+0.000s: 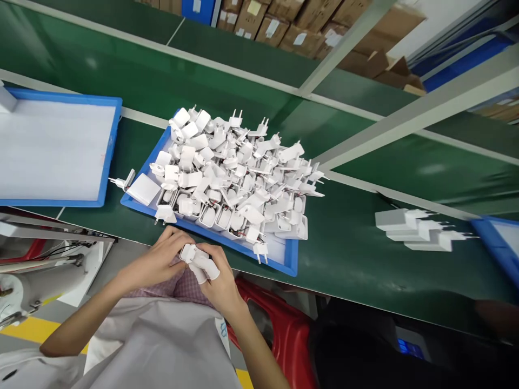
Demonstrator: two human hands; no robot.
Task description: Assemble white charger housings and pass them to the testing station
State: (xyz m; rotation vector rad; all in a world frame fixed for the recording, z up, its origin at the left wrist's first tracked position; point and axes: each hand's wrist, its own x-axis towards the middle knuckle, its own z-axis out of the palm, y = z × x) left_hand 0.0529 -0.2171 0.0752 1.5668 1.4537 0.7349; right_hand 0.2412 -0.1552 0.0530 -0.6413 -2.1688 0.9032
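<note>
Low in front of the tray's near edge, I hold a white plug adapter (188, 253) between both hands. My left hand (162, 256) has its fingers closed at the adapter's left side. My right hand (221, 278) grips it from the right, with white finger cots (206, 266) on some of its fingers. Just beyond sits a blue-rimmed tray (291, 259) heaped with white plug adapters (231, 167), many with two pins sticking up. Some open white housings (208, 216) along its near side show thin wires inside. The adapter's underside is hidden by my fingers.
Another blue-rimmed tray (60, 151) with a white lining lies at left, and a third (500, 243) at right. Several white adapters (417, 229) stand together on the green bench (348, 248). Metal posts (405, 116) rise behind. A red stool (279, 335) is beneath the bench edge.
</note>
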